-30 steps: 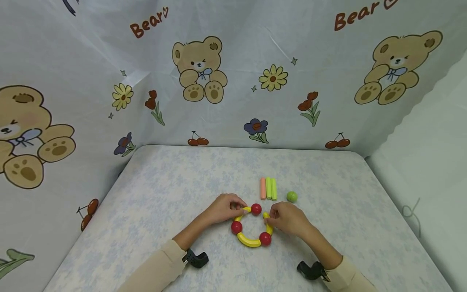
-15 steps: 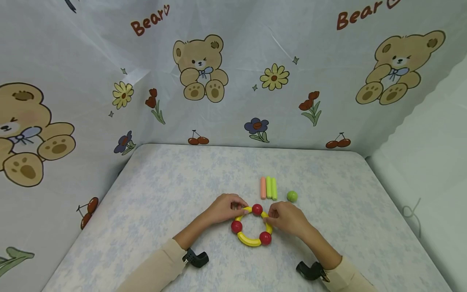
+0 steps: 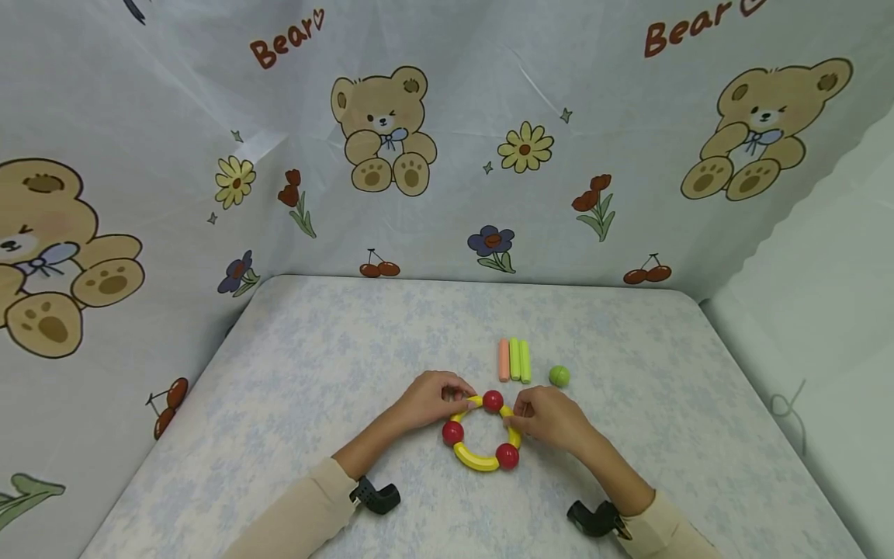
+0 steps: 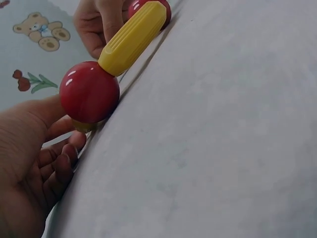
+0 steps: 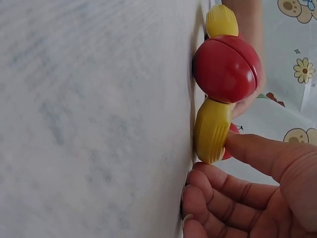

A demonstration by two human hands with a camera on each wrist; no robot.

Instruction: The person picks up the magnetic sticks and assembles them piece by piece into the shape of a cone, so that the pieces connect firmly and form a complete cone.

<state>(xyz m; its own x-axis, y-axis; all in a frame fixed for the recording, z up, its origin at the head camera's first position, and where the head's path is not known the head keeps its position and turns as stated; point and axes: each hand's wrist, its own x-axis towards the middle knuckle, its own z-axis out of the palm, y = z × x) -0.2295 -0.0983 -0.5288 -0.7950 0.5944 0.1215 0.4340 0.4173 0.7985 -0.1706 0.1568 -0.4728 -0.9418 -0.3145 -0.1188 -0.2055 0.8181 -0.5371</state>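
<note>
Three yellow curved rods and three red balls form a closed ring on the table. My left hand (image 3: pixel 436 396) pinches the upper-left rod (image 3: pixel 475 401), partly covered by its fingers. Opposite, my right hand (image 3: pixel 552 417) grips the right rod (image 3: pixel 514 439) between thumb and fingers. The far red ball (image 3: pixel 493 401) sits between these two rods, touching both. Nearest the person lies the third rod (image 3: pixel 478 458), joining the left red ball (image 3: pixel 452 432) to the lower-right red ball (image 3: pixel 507 456). In the right wrist view, my thumb presses the gripped rod's (image 5: pixel 214 130) side.
Beyond the ring, one orange stick (image 3: pixel 504 360) and two yellow-green sticks (image 3: pixel 520 361) lie side by side. A green ball (image 3: pixel 559 376) is to their right. A bear-print curtain (image 3: pixel 419 225) hangs behind the table's (image 3: pixel 335 334) far edge.
A gap between the far red ball and the right rod has closed, the ball shifting slightly right. Both hands keep their hold and have barely moved.
</note>
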